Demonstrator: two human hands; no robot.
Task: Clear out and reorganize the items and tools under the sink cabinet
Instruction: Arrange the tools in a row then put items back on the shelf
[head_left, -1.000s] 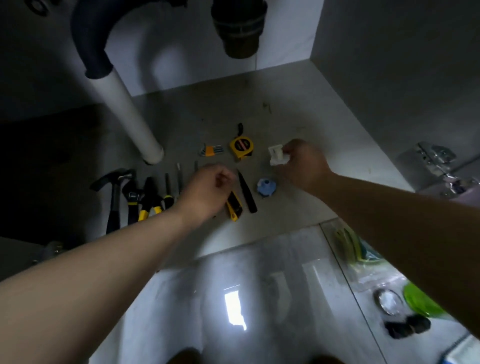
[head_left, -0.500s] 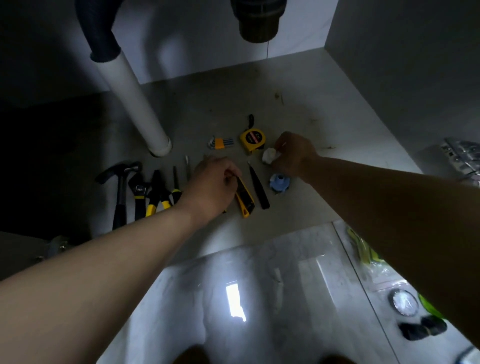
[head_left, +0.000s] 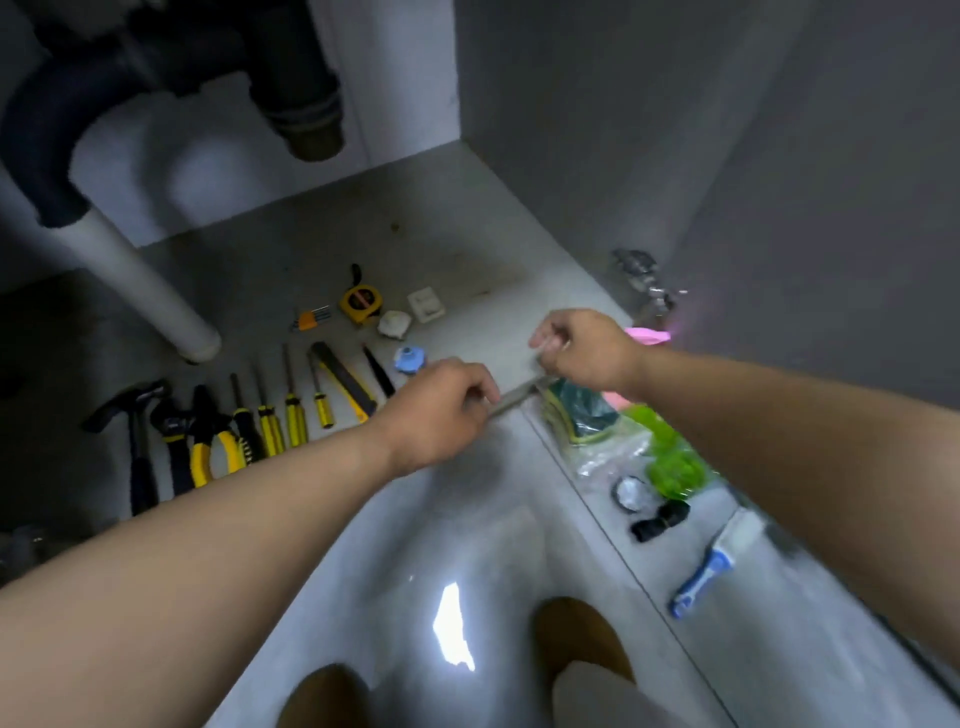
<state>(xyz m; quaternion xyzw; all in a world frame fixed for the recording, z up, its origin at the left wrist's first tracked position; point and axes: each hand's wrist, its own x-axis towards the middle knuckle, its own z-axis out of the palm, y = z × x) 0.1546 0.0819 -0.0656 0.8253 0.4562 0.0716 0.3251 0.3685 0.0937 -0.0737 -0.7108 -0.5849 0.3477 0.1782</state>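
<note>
**Plumbing and surroundings under that sink**

So up top a dark curved drain pipe (head_left: 36, 150) ran down into a white plastic pipe (head_left: 140, 280), which slanted to the grey cabinet base (head_left: 467, 208). A dark ribbed drain stub (head_left: 301, 104) hung next to the curve, in front of the white back wall (head_left: 405, 78). A shiny metal hinge (head_left: 641, 278) sat on the grey side wall (head_left: 675, 130). Out front, the glossy grey floor tile (head_left: 363, 545) carried a bright white glare (head_left: 454, 626).

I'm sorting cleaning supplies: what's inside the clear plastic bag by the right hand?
Through the clear plastic bag show dark green pads with yellow edges, likely scouring pads. The right hand covers its far end, so anything there is hidden.
</note>
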